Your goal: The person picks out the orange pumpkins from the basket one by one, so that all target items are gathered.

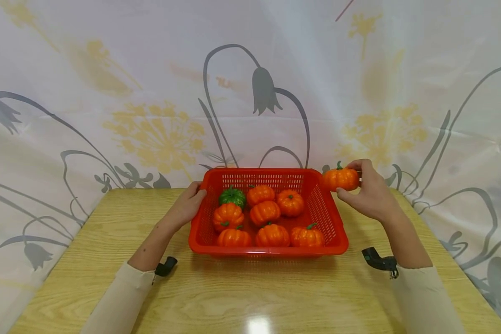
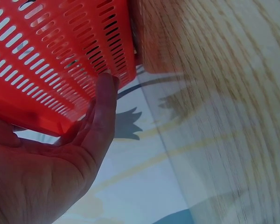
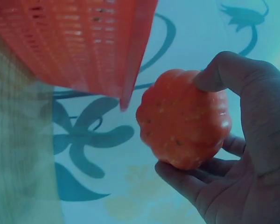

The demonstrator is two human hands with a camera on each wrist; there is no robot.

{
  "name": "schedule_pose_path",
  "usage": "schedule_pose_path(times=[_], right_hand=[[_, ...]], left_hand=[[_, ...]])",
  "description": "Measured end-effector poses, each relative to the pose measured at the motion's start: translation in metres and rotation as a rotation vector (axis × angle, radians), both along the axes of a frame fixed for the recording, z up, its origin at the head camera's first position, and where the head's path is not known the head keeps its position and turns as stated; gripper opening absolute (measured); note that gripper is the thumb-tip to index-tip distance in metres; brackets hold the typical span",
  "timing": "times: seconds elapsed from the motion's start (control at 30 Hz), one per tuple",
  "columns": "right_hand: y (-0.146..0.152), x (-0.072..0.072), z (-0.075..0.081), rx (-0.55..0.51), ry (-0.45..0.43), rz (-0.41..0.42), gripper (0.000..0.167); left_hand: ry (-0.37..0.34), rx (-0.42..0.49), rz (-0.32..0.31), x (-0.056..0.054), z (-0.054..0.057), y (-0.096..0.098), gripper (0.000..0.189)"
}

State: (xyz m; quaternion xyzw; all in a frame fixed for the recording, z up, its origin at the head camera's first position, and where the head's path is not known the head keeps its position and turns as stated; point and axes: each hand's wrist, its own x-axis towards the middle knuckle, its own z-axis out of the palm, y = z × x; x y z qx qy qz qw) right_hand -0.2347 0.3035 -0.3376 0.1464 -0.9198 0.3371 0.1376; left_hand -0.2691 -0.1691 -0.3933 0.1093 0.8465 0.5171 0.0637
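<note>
My right hand (image 1: 365,192) holds a small orange pumpkin (image 1: 341,179) with a green stem, by the right rim of a red plastic basket (image 1: 271,251). In the right wrist view, thumb and fingers grip the pumpkin (image 3: 184,119) from opposite sides, its ribbed underside showing. My left hand (image 1: 188,204) grips the left rim of the basket; in the left wrist view its fingers lie along the slotted outer wall (image 2: 60,51). Inside the basket sit several orange pumpkins (image 1: 272,235) and one green pumpkin (image 1: 232,197), at the back left.
The basket stands on a wood-grain table (image 1: 234,297). Behind and beside it hangs a pale curtain (image 1: 158,69) printed with grey and yellow flowers. A black wrist mount (image 1: 377,260) sits at the right wrist, and another black mount (image 1: 166,266) at the left.
</note>
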Motion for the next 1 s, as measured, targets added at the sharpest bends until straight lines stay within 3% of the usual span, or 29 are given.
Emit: schedule_pose_path(times=[0.47,1.0], right_hand=[[0.024,-0.018,-0.03,-0.047,-0.105,-0.009,0.077],[0.042,-0.035,-0.067,-0.06,-0.071,0.008,0.082]], left_hand=[[-0.002,0.014,-0.013,-0.001,0.0,0.0,0.052],[-0.004,0.028,-0.023,-0.002,-0.002,0.0,0.05]])
